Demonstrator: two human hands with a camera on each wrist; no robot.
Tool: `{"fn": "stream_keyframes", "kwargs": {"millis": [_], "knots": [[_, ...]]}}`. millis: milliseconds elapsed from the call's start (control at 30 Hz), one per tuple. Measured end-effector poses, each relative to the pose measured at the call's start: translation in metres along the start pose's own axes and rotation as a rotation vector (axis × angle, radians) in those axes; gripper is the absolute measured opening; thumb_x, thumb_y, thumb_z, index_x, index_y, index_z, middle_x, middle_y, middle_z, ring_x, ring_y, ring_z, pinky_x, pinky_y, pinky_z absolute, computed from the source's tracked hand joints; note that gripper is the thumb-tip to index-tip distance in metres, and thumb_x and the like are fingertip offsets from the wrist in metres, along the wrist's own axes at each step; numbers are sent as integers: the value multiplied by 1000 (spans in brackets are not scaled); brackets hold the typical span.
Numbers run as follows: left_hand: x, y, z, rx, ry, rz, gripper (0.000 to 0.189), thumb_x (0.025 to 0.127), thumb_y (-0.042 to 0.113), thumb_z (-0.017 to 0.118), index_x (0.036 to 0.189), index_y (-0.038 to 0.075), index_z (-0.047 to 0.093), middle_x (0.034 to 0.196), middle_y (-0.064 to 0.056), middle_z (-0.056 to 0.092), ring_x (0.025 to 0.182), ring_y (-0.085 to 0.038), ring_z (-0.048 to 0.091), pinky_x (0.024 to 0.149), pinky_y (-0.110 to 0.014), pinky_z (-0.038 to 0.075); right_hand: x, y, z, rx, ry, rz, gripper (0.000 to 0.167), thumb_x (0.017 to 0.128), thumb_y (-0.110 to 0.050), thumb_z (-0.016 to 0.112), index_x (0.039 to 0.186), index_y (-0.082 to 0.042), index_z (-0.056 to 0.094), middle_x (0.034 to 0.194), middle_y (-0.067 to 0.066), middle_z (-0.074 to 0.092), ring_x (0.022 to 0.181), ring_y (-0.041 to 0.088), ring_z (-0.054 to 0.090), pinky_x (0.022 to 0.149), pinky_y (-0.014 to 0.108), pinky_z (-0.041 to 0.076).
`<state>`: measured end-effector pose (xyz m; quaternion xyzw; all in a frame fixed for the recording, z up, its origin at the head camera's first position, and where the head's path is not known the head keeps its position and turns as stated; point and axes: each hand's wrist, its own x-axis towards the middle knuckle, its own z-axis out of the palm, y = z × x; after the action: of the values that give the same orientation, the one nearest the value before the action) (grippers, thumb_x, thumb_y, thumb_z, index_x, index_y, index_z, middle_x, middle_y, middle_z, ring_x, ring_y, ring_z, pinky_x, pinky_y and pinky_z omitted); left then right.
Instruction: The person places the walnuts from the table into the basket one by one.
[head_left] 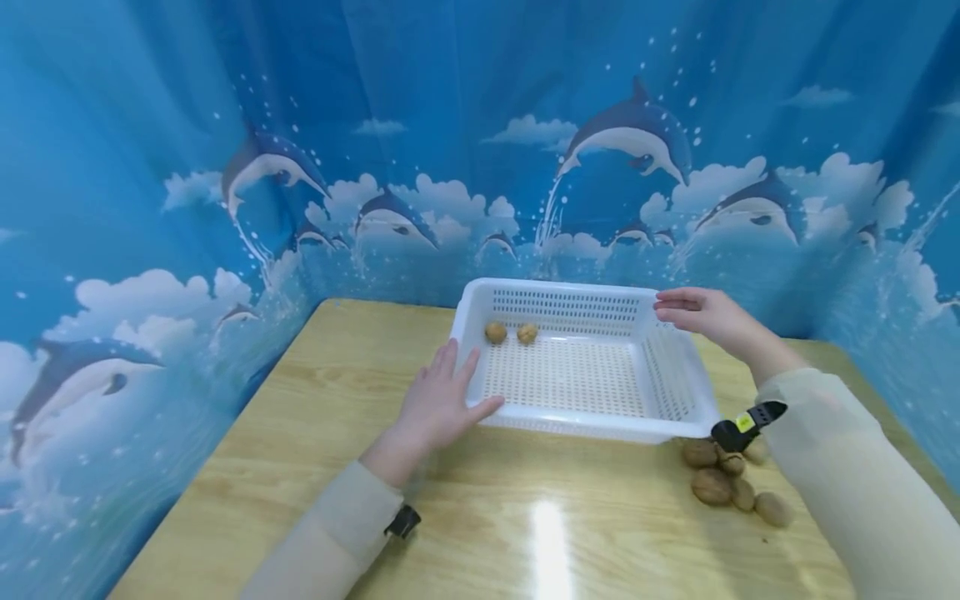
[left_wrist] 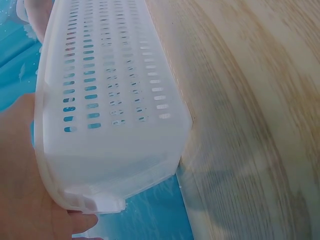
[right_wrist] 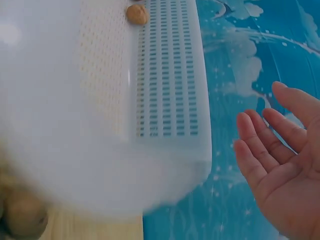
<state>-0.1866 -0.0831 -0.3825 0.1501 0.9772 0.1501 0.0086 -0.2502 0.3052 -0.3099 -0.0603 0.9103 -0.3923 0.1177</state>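
A white plastic basket point(head_left: 570, 422) with slotted walls stands on the table. Two walnuts point(head_left: 495, 332) lie inside it, near its back left corner. My left hand point(head_left: 437, 400) rests at the basket's left side, fingers spread and thumb at the front left corner; the left wrist view has this hand point(left_wrist: 30, 175) along the rim. Near the back right corner is my right hand point(head_left: 708, 321), with nothing in its grasp. In the right wrist view the right hand point(right_wrist: 285, 155) stands apart from the basket wall, fingers loosely extended.
Several walnuts point(head_left: 711, 487) lie in a pile on the wooden table point(head_left: 457, 517), by the basket's front right corner and under the right wrist. Behind the table hangs a blue dolphin-print curtain point(head_left: 465, 100), close to the back edge.
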Motion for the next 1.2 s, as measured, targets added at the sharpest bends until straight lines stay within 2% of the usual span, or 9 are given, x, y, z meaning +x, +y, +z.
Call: {"fn": "stream_keyframes", "kwargs": {"millis": [433, 500, 567, 633, 700, 767, 1067, 1133, 1200], "knots": [[-1, -3, -3, 13, -5, 16, 88, 85, 72, 38, 150, 17, 18, 155, -14, 2, 141, -31, 6, 109, -55, 16, -55, 53, -16, 6, 26, -9, 71, 95, -44, 48, 145, 2, 25, 140, 28, 36, 123, 44, 39, 94, 60, 37], [-1, -3, -4, 15, -3, 19, 88, 85, 71, 38, 150, 16, 19, 155, -14, 3, 141, -32, 6, 108, -56, 17, -60, 63, -16, -10, 32, -26, 67, 97, -41, 46, 144, 3, 27, 139, 28, 38, 118, 29, 49, 93, 55, 41], [-1, -2, -4, 11, -1, 23, 88, 85, 71, 39, 150, 16, 20, 155, -15, 4, 141, -32, 6, 107, -57, 18, -66, 73, -16, -16, 40, -44, 64, 98, -37, 45, 143, 5, 28, 137, 28, 40, 109, 9, 53, 91, 43, 46], [-1, -1, -4, 10, -8, 19, 88, 84, 72, 38, 150, 17, 19, 155, -14, 3, 141, -31, 5, 108, -57, 17, -71, 83, -16, -25, 46, -60, 61, 99, -34, 46, 141, 7, 30, 136, 30, 41, 99, -9, 50, 85, 31, 49], [-1, 0, -4, 12, -16, 14, 88, 84, 72, 37, 150, 17, 18, 155, -14, 3, 141, -31, 4, 108, -56, 16, -76, 94, -15, -26, 49, -74, 59, 99, -31, 46, 140, 8, 31, 134, 31, 42, 94, -17, 46, 80, 22, 48], [-1, 1, -4, 11, -19, 12, 88, 84, 72, 38, 150, 18, 18, 155, -14, 3, 141, -31, 4, 108, -56, 16, -80, 102, -13, -31, 48, -80, 57, 99, -28, 47, 139, 10, 32, 132, 33, 43, 93, -18, 45, 77, 19, 48], [0, 0, -3, 4, -22, 7, 86, 85, 70, 39, 150, 19, 17, 156, -13, 1, 141, -30, 3, 109, -56, 15, -96, 138, -3, -131, -39, -42, 57, 96, -26, 52, 137, 11, 36, 129, 31, 47, 99, -7, 48, 78, 31, 50], [0, 0, -3, 9, -19, 14, 86, 85, 71, 38, 150, 18, 18, 155, -14, 2, 141, -30, 3, 109, -56, 15, -99, 143, -1, -116, -71, -35, 57, 96, -24, 53, 136, 12, 35, 129, 32, 47, 96, -12, 46, 77, 28, 50], [0, -1, -3, 12, -13, 21, 87, 85, 71, 37, 150, 17, 18, 155, -14, 3, 141, -31, 4, 108, -56, 16, -102, 147, 2, -88, -103, -19, 57, 96, -24, 52, 137, 12, 34, 130, 32, 46, 98, -9, 48, 77, 28, 50]]}}
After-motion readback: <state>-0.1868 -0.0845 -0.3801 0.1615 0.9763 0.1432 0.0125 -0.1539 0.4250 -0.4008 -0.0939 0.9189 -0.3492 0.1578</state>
